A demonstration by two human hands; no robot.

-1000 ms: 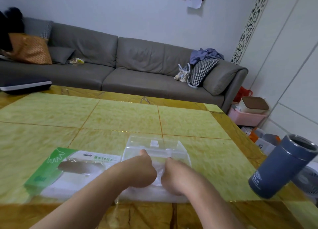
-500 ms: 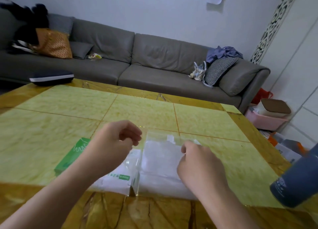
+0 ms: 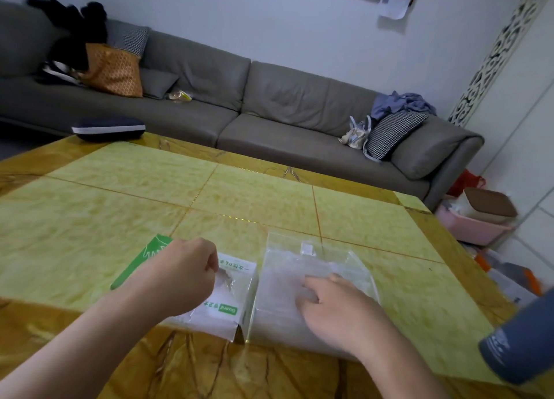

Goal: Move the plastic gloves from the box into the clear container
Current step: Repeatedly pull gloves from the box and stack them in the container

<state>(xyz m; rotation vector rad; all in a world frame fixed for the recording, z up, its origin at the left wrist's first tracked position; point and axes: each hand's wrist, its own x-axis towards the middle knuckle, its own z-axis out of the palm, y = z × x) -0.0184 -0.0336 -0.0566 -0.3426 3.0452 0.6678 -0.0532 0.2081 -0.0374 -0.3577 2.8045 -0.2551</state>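
Observation:
The green and white glove box [image 3: 225,312] lies flat near the table's front edge. My left hand [image 3: 180,275] is over its opening, fingers curled and pinching a thin plastic glove [image 3: 224,280] that sticks out there. Right beside the box stands the clear container [image 3: 301,242] with a pile of plastic gloves [image 3: 277,296] inside. My right hand [image 3: 335,307] rests on that pile, its fingers bent down and pressing on it.
A blue-grey tumbler [image 3: 521,341] stands at the table's right front edge. The yellow-green table [image 3: 239,197] stretches back towards a grey sofa [image 3: 269,113]. A dark case [image 3: 108,127] lies at the far left corner. Bins sit on the floor to the right.
My left hand left the container, swung left and came down on the box opening, where it now pinches a glove. My right hand stayed on the pile in the container.

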